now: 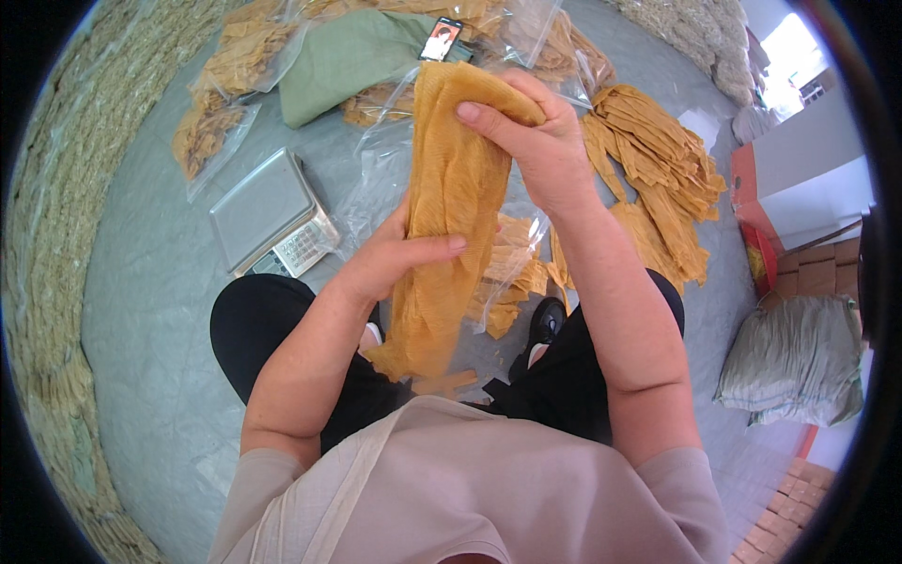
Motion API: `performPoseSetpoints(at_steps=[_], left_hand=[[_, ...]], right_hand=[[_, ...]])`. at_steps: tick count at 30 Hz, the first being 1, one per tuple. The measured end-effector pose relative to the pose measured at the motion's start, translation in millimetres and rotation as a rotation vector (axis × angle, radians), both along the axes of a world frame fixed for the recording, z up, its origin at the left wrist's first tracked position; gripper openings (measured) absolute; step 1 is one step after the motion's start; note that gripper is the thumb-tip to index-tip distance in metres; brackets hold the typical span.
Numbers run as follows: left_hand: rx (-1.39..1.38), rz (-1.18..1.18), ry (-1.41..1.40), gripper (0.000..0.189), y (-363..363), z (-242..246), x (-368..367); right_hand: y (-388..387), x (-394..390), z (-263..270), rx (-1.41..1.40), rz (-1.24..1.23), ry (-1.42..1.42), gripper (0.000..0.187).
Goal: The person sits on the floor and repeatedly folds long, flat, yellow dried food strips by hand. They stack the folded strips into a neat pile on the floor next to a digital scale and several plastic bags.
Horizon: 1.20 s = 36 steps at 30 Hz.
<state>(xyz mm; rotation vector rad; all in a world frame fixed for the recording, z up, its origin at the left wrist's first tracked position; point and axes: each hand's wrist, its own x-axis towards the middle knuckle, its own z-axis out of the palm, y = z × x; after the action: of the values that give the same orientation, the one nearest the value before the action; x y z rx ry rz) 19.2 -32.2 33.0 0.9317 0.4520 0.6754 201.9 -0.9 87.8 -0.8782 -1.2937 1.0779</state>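
Note:
A long folded bundle of thin, wrinkled golden-brown sheets hangs between my hands, above my lap. My right hand pinches its folded top, thumb in front and fingers behind. Lower down, my left hand grips the bundle from the left side, thumb across its face. Behind it on the floor lies a clear plastic bag with more golden-brown pieces. A crumpled clear plastic bag lies left of the bundle, beside a digital scale with a metal pan.
Loose golden-brown sheets are heaped at the right. Filled clear bags, a green cloth and a phone lie ahead. Stacked bundles line the left edge. A woven sack stands at the right.

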Motion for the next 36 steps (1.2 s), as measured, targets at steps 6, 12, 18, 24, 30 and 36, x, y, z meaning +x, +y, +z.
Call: performPoseSetpoints(at_steps=[6,12,18,24,30,36], left_hand=[[-0.023,0.014,0.000,0.068,0.2,0.3,-3.0],[-0.090,-0.027,-0.081,0.059,-4.1,3.0,-2.0],[-0.113,-0.072,-0.104,0.054,-8.3,5.1,1.2],[-0.081,0.053,0.020,0.046,-0.3,5.1,-7.1],[-0.085,0.170,0.069,0.043,-0.6,3.0,-7.0],[-0.097,0.224,0.105,0.044,0.4,-2.8,-7.3]], right_hand=[[-0.2,-6.3,-1.8,-0.038,0.090,0.135,0.028],[-5.6,-22.1,-9.0,-0.046,0.078,0.313,0.028],[-4.2,-24.6,-7.5,-0.033,0.055,0.316,0.029],[-8.9,-25.7,-9.4,0.009,0.076,0.068,0.047],[-13.4,-33.8,-20.2,0.047,0.096,0.115,0.058],[-8.3,-37.4,-27.5,0.146,0.025,0.107,0.071]])
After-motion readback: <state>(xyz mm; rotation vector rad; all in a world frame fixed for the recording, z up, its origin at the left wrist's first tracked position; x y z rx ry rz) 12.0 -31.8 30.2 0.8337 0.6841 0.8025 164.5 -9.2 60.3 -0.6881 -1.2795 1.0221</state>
